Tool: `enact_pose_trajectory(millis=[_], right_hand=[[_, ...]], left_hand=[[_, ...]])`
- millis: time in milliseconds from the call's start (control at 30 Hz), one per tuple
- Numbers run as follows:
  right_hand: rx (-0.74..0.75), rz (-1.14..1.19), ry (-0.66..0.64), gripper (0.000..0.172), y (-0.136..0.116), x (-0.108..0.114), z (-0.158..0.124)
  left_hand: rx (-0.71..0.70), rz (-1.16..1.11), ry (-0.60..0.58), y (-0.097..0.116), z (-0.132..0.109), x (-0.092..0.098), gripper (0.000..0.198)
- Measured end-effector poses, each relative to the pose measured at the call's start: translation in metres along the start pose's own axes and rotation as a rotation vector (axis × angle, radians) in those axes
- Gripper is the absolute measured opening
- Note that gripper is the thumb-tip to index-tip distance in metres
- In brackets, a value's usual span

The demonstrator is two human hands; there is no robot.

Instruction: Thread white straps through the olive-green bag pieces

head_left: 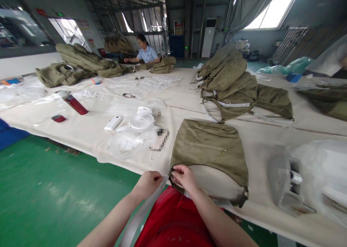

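Note:
An olive-green bag [210, 153] with a zip pocket lies flat at the near edge of the cream-covered table [89, 131]. My right hand [185, 177] is closed in a pinch on the bag's near-left corner. Just left of it, my left hand [148, 182] is closed on a clear plastic strip [143, 212] that runs down towards my red top. The two hands almost touch at the bag's corner.
A stack of olive bags [230, 84] sits behind, more piles [78, 64] at far left. A white fan [141, 122], a white device [114, 123], a red bottle [73, 103] and clear plastic [127, 144] lie left. A grey tool [288, 187] rests right. A person [145, 51] sits far off.

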State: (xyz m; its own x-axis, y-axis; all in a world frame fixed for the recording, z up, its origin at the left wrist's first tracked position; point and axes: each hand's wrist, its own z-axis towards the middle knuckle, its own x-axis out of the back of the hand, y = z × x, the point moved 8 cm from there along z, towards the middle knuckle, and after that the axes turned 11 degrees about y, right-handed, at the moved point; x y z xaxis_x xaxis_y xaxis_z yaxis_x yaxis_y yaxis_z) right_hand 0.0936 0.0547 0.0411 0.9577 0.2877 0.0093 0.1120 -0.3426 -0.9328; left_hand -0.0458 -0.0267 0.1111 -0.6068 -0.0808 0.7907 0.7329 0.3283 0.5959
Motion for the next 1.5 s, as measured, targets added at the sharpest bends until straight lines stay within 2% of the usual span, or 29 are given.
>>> enact_pose_trajectory(millis=[133, 233, 300, 367, 467, 567, 667, 867, 1067, 1167, 1367, 1500], right_hand=[[0.154, -0.092, -0.117, 0.024, -0.006, -0.015, -0.004], [0.287, -0.163, -0.181, 0.016, -0.012, -0.018, -0.009], [0.297, -0.175, -0.224, 0.013, -0.011, -0.018, -0.012], [0.212, -0.114, -0.223, 0.016, -0.004, -0.016, -0.011], [0.028, 0.004, -0.088, 0.017, 0.010, -0.005, -0.004], [-0.079, -0.029, -0.004, 0.015, 0.019, 0.002, 0.001], [-0.103, -0.087, -0.050, 0.018, 0.021, -0.001, 0.001], [-0.212, -0.018, -0.090, 0.033, 0.028, -0.006, 0.000], [-0.472, 0.282, -0.119, 0.022, 0.032, -0.016, -0.002], [-0.542, 0.360, -0.129, 0.018, 0.033, -0.020, 0.000], [-0.588, 0.451, -0.084, 0.016, 0.041, -0.023, 0.001], [-0.597, 0.489, -0.045, 0.017, 0.044, -0.023, 0.000]], left_hand=[[0.022, 0.027, 0.000, 0.005, 0.007, 0.000, 0.032], [0.022, 0.065, -0.012, 0.007, 0.010, -0.001, 0.032], [0.020, 0.094, -0.030, 0.007, 0.011, -0.002, 0.033], [0.010, 0.115, -0.045, 0.009, 0.012, -0.003, 0.032], [-0.006, 0.135, -0.051, 0.013, 0.013, -0.005, 0.030], [-0.009, 0.167, -0.034, 0.018, 0.015, -0.008, 0.030], [0.009, 0.181, -0.004, 0.022, 0.017, -0.011, 0.031], [0.076, 0.197, 0.004, 0.029, 0.023, -0.016, 0.027], [0.022, 0.227, 0.095, 0.034, 0.030, -0.012, 0.025], [0.023, 0.223, 0.111, 0.030, 0.034, -0.012, 0.026], [0.056, 0.090, 0.057, 0.013, 0.036, -0.014, 0.032], [0.099, 0.024, -0.048, 0.005, 0.028, -0.023, 0.037]])
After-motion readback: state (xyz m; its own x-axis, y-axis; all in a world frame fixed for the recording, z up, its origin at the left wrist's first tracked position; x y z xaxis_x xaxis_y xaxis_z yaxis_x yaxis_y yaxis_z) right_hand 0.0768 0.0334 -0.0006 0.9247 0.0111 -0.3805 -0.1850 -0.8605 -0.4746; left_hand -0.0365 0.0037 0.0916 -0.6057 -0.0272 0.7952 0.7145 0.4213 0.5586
